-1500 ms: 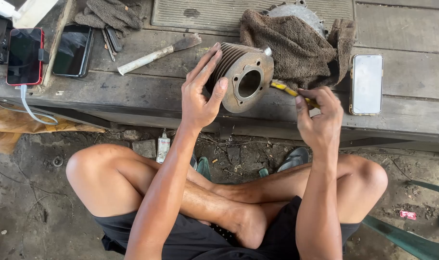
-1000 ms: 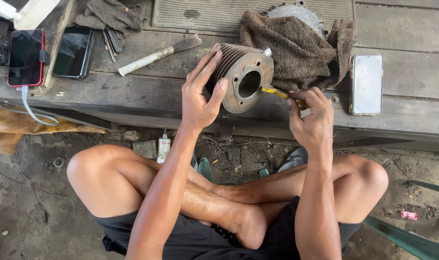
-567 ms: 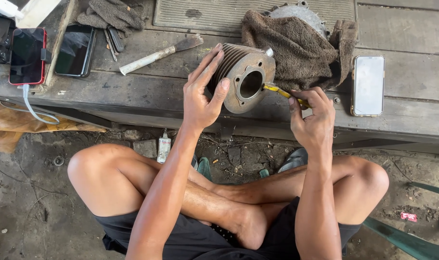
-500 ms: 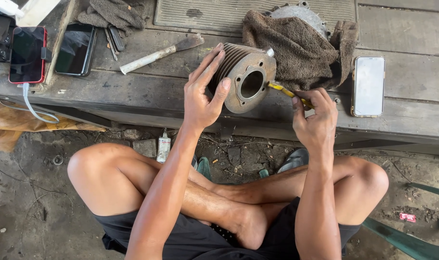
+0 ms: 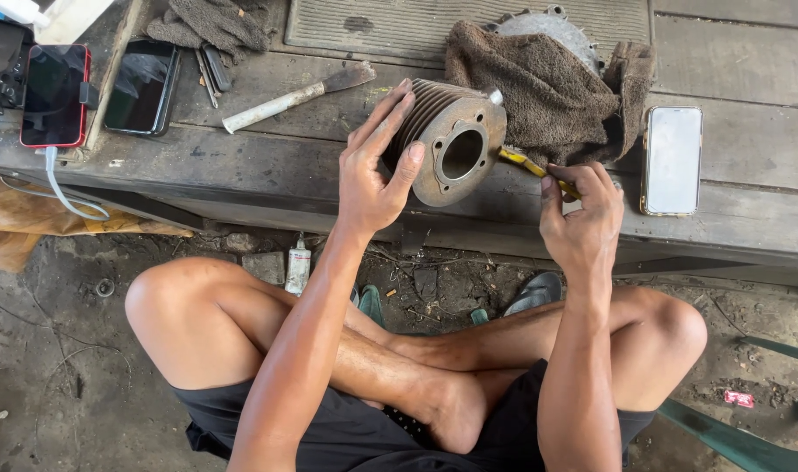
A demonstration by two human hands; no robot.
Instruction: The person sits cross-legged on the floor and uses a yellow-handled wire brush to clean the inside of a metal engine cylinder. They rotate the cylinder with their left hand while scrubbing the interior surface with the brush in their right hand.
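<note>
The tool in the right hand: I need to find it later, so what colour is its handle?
Yellow handle, in the head view.

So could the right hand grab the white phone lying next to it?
Probably yes. The white phone lies flat on the bench, just beside the right hand, with nothing between them. But that hand already holds a yellow tool, so it would have to put that down first.
</note>
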